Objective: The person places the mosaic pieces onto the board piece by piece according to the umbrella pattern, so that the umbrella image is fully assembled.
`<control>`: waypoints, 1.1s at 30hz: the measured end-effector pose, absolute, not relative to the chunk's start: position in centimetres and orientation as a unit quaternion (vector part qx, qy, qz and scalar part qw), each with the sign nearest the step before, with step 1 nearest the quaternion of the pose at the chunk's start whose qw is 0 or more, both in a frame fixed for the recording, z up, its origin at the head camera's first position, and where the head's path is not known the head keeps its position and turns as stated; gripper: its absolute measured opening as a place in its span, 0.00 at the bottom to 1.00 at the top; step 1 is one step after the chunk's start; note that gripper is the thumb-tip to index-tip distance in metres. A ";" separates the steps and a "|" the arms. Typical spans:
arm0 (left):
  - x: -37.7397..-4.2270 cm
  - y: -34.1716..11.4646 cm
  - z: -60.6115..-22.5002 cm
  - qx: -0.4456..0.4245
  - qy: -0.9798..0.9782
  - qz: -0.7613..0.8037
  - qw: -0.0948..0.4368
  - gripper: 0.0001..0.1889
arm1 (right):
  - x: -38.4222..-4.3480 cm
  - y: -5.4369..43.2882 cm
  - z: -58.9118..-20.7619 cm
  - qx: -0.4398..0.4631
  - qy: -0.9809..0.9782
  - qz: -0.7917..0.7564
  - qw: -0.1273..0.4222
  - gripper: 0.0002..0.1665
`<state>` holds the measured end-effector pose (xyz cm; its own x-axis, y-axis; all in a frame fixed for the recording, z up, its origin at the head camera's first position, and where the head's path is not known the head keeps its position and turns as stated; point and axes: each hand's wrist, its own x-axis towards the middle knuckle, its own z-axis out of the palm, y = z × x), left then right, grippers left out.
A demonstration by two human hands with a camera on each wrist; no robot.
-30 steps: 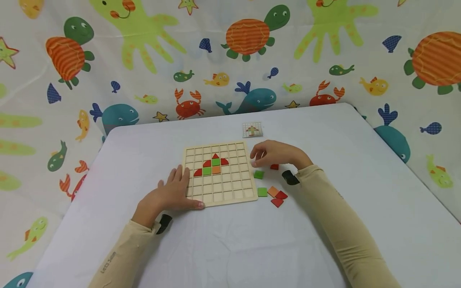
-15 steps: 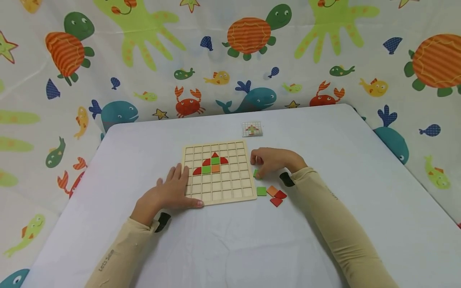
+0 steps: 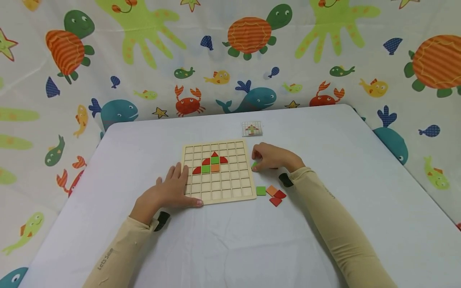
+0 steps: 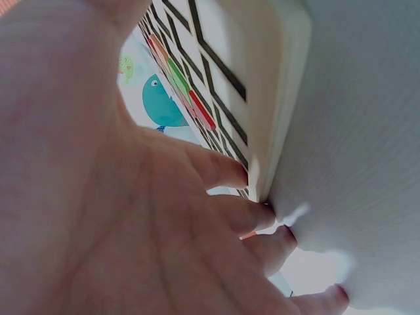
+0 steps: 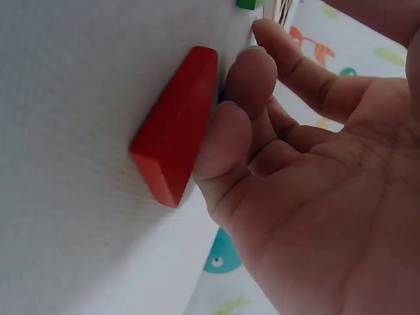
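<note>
Right hand [image 3: 271, 156] is bending low over the worktop [image 3: 230, 248] at the right edge of the gridded board [image 3: 230, 185], its fingers curling inward. A green tile [image 3: 254, 164] is showing at the thumb tip. Half a second ago it was lying nearer the person; now it is sitting farther along that right edge, so the hand seems to be shifting it. Whether thumb and finger are truly pinching it, I cannot tell: the right wrist view is showing only a bit of green at its top border.

Left hand [image 3: 169, 192] is staying put, fingers spreading relaxed at the board's left edge and thumb lying on its near edge, apparently steadying it.

On the grid, seven tiles are keeping their places, the red triangle [image 3: 215, 154] pointing toward the far edge. For the work, then, this change is bringing one piece into handling, with nothing being added to the pattern.

A red tile [image 5: 177, 125] is lying beside the curled fingertips, contact unclear. Another green square [image 3: 261, 191], an orange tile [image 3: 271, 190] and two red pieces [image 3: 275, 201] are waiting off the board's near right corner. A picture card [image 3: 252, 129] is lying beyond its far right corner.
</note>
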<state>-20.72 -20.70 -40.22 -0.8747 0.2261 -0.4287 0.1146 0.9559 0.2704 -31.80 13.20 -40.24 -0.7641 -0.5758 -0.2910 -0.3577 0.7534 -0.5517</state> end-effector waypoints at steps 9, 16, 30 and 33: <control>-20.7 -20.7 -40.2 0.090 0.960 0.120 0.235 0.73 | -32.0 13.2 -40.5 -0.244 0.912 -0.252 0.212 0.14; -20.8 -20.7 -40.2 0.091 0.961 0.120 0.234 0.74 | -32.0 13.3 -40.6 -0.233 0.913 -0.264 0.208 0.14; -20.5 -20.7 -40.2 0.091 0.960 0.125 0.235 0.74 | -32.0 13.6 -40.8 -0.226 0.906 -0.310 0.180 0.10; -20.4 -20.6 -40.3 0.090 0.960 0.126 0.234 0.74 | -32.2 13.8 -40.9 -0.231 0.902 -0.320 0.176 0.06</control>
<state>-20.40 -20.61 -40.26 -0.8743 0.2308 -0.4270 0.1131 0.9523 0.2833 -32.20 13.75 -40.92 -0.8313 -0.5294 -0.1697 -0.3036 0.6880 -0.6592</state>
